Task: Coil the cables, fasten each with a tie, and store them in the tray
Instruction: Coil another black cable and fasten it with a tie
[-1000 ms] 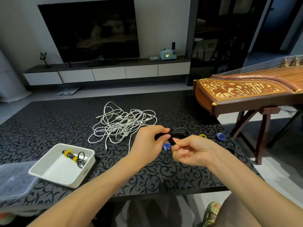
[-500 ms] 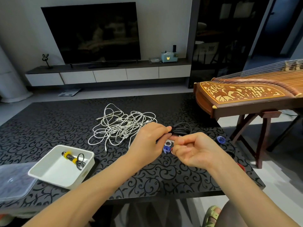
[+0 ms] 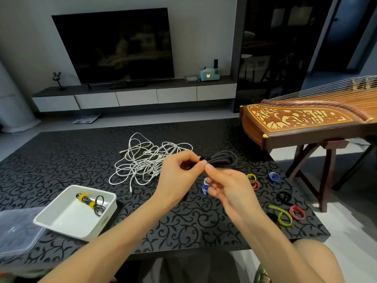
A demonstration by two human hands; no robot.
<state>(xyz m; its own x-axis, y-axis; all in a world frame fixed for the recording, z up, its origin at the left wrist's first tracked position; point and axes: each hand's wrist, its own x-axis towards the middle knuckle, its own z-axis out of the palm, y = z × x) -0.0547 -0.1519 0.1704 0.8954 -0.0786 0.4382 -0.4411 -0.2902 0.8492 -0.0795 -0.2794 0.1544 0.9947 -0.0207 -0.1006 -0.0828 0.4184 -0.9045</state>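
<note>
Person seated at a dark patterned table (image 3: 81,160). Left hand (image 3: 179,176) pinches the neck of a coiled black cable (image 3: 223,160), thumb and forefinger curled on it, held above the table top. Right hand (image 3: 228,188) meets it at the same spot, thumb and forefinger tips pinching the bundle, other fingers curled under. Can't tell if a tie sits between the fingertips.

White tray (image 3: 67,220) at near left of the table holds one coiled dark cable (image 3: 89,202) bound with two yellow ties, lying in its far right corner. Clear plastic lid (image 3: 16,231) just left of the tray, touching or overlapped by it.

Tangled white cables (image 3: 146,162) loose mid-table, beyond the tray and left of the hands. Loose ties (image 3: 281,216) in blue, yellow, red, black and green are scattered on the table to the right of the hands. One blue tie (image 3: 205,189) is just under the right hand.
</note>
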